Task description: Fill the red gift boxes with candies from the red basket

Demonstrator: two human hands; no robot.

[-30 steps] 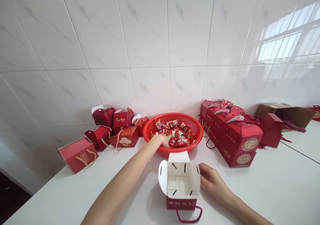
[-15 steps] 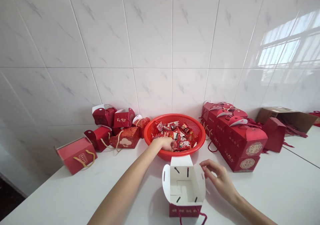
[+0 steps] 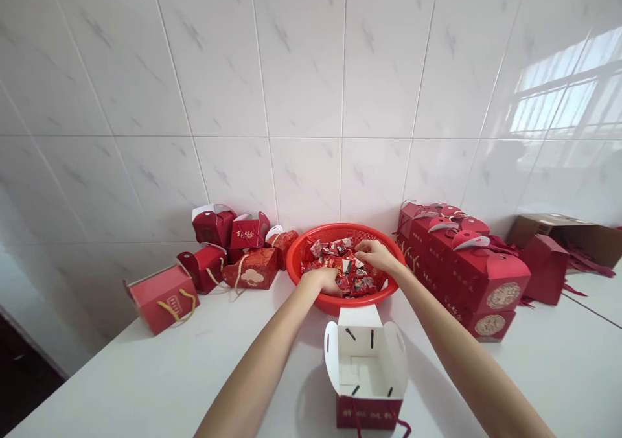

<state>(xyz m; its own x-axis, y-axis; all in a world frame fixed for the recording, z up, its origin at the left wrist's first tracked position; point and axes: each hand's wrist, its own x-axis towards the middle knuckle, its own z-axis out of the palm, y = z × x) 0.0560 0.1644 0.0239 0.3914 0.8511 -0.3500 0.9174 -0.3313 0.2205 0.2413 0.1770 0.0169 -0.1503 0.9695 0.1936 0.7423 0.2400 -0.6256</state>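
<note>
A red plastic basket (image 3: 326, 303) holds several red-wrapped candies (image 3: 346, 263). Inside it on the left, my left hand (image 3: 329, 281) reaches down among the candies, its fingertips hidden. My right hand (image 3: 373, 254) is over the basket's right part, fingers bent and close together near the candies; whether it pinches one is too small to tell. In front of the basket stands an open gift box (image 3: 369, 412), white inside and dark red outside, flaps spread and a purple cord at its front. Nothing shows inside it except the cord ends.
Small red boxes (image 3: 168, 297) with yellow cords sit on the white table (image 3: 160, 380) at left. Stacked red boxes (image 3: 449, 273) stand at right, beside an upright dark red box (image 3: 543, 269) and a brown carton (image 3: 597, 237). A tiled wall (image 3: 306, 69) rises behind.
My right hand has left the open box's right flap and moved up and forward into the basket. My left hand remains among the candies. The view has shifted slightly.
</note>
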